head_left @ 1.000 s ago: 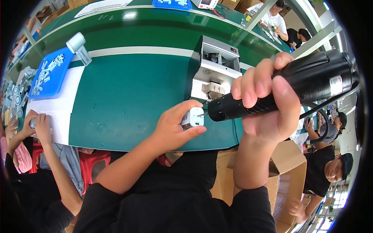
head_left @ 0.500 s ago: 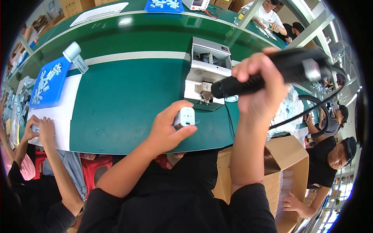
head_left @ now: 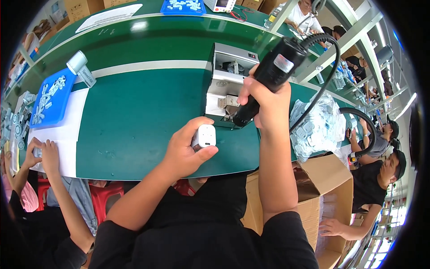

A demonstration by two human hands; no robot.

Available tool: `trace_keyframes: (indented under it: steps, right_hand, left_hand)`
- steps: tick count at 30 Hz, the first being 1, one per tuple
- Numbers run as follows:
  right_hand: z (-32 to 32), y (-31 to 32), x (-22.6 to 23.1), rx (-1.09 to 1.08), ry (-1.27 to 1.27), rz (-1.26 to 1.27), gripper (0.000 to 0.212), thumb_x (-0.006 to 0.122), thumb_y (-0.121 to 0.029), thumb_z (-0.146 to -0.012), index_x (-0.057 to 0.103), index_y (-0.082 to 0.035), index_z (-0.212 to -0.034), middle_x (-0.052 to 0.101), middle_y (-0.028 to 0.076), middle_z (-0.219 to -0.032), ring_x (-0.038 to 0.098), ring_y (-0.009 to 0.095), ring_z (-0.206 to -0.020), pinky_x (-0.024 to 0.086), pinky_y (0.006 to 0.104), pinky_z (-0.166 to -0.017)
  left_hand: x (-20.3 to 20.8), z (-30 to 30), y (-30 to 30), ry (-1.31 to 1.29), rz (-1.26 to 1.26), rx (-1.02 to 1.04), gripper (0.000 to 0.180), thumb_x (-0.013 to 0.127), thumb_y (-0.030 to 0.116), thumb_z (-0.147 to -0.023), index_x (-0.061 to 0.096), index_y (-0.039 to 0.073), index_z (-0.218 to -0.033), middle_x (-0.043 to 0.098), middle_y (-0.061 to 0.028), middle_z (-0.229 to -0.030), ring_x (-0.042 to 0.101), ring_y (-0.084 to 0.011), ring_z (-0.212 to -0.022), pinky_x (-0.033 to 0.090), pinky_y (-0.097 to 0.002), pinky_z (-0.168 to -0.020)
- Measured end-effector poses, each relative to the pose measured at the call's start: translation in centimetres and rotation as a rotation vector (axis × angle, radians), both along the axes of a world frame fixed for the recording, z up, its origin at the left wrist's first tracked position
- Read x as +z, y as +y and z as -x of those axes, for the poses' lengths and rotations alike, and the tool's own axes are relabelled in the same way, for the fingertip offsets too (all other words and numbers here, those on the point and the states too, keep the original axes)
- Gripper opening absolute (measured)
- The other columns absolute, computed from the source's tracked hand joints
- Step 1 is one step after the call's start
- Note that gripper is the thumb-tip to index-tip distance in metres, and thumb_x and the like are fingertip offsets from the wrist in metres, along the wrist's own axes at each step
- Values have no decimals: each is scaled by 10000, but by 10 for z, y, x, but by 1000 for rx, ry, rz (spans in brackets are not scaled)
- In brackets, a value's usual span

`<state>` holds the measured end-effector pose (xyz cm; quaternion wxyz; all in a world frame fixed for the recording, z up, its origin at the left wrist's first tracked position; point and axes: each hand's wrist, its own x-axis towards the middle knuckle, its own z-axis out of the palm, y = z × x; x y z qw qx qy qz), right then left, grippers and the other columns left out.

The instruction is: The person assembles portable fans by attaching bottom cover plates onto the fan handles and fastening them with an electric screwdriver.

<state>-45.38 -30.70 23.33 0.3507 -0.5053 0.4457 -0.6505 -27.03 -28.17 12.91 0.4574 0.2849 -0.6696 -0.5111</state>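
My left hand (head_left: 179, 148) is wrapped around a small white plastic housing (head_left: 206, 134), held over the near part of the green table. Its end face shows small holes and a port slot. My right hand (head_left: 271, 105) grips a black corded electric screwdriver (head_left: 274, 65), tilted with its nose down and to the left. The nose hangs close to the front of a grey box-shaped screw feeder (head_left: 216, 85); whether they touch I cannot tell. The bit tip is too small to make out clearly.
A blue tray (head_left: 56, 98) of small pale parts and a pale blue handheld fan (head_left: 81, 69) stand at the left. Right of the feeder lies a clear bag (head_left: 316, 127) of parts. An open carton (head_left: 329, 179) stands below; a co-worker's hand (head_left: 331, 227) reaches into it.
The screwdriver has swung from nearly level to a steep tilt, its nose dropping lower at the feeder's front. My left hand keeps the housing in nearly the same place.
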Motion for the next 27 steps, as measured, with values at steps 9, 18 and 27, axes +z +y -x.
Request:
trace_keyframes:
  steps: [9,18,27]
  right_hand:
    - [-15,35,58,320,-234,395,288,486,-139,-843,480,8,-1091,491,83,-690,502,191,-542,449,370,-575]
    - [-27,29,51,231,-216,302,268,507,-122,-825,474,1,-1061,489,78,-668,497,192,-521,449,375,-552]
    - [-26,28,47,262,-150,331,261,537,-134,-823,462,-4,-1037,482,82,-666,502,182,-522,464,362,-557]
  left_hand:
    - [4,5,-1,-75,54,9,516,740,341,-753,533,110,-1166,597,-71,-923,571,-188,-754,471,-295,-673]
    - [6,8,-1,-112,101,17,494,740,302,-750,533,117,-1158,613,-92,-943,591,-236,-761,474,-320,-666]
    - [7,10,0,-102,95,18,477,736,281,-757,537,113,-1155,604,-79,-912,584,-225,-755,472,-313,-667]
